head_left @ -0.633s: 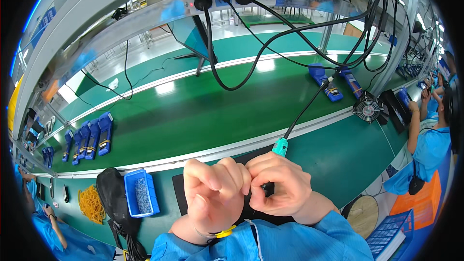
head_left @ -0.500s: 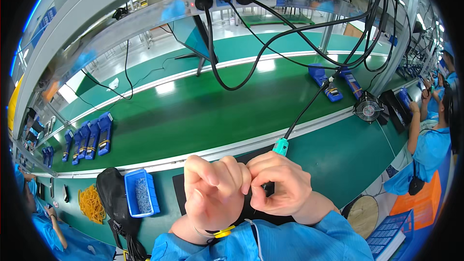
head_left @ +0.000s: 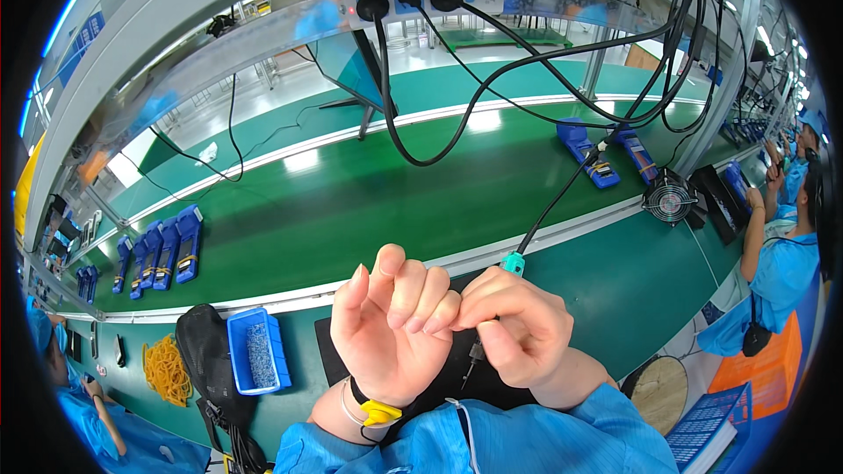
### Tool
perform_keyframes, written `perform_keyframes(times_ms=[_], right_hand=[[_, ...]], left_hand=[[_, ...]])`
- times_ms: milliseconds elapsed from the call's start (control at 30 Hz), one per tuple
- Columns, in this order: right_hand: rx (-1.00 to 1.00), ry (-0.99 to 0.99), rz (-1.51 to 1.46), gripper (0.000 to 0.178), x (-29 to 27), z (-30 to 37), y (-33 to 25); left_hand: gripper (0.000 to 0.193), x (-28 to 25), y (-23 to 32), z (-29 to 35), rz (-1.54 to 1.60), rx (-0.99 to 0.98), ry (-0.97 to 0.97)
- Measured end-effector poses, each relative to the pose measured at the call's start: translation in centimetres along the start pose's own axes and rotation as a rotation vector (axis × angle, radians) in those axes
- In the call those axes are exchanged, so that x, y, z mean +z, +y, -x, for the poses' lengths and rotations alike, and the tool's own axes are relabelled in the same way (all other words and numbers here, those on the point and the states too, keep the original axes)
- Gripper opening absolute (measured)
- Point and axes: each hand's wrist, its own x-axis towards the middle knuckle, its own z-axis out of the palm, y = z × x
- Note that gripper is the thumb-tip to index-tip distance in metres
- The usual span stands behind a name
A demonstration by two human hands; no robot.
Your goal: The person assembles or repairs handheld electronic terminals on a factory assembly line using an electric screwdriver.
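My left hand is held palm up, its thumb apart and its fingers loosely bent; no object shows in it. Its outer fingers touch the fingertips of my right hand. That right hand is closed around an electric screwdriver, whose teal cable end sticks out beyond the knuckles. The metal bit points down toward me below the fingers. Whether something small sits between the touching fingertips cannot be seen. A yellow wrist strap circles my left wrist. Under both hands lies a black mat.
To the left stand a blue bin of small metal parts, a black bag and yellow rubber bands. Blue devices rest on the green belt. Black cables hang ahead. A fan and co-workers are at right.
My left hand has turned palm up, its thumb and index finger lifting away from the other fingers. The screwdriver's bit has come into view below my right hand.
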Motion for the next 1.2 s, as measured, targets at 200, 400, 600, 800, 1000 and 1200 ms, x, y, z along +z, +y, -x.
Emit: perform_keyframes(times_ms=[200, 400, 600, 800, 1000, 1200], right_hand=[[-0.041, 0.031, -0.051, 0.024, 1.5, 0.5, 0.5], [0.017, -0.073, 0.032, 0.023, 5.7, -0.6, -2.5], [-0.043, -0.006, -0.123, 0.007, 13.4, -1.3, -6.4], [0.063, -0.036, -0.277, 0.009, 14.1, -0.9, -6.7], [0.021, -0.068, -0.152, 0.026, 14.2, -1.1, -6.9], [0.012, -0.099, -0.163, 0.023, 14.2, -1.0, -6.5]], left_hand=[[0.026, 0.4, 0.5, 0.2, 0.026, -0.014, 0.026], [0.021, 4.1, 3.6, 2.5, 0.072, 0.121, 0.067], [0.016, 8.6, 9.6, 7.4, -0.075, 0.002, -0.041], [0.015, 9.5, 9.3, 8.0, -0.015, -0.017, -0.073], [0.016, 8.8, 10.1, 7.9, -0.012, -0.005, -0.056], [0.019, 7.9, 10.4, 7.8, 0.026, -0.038, -0.145]])
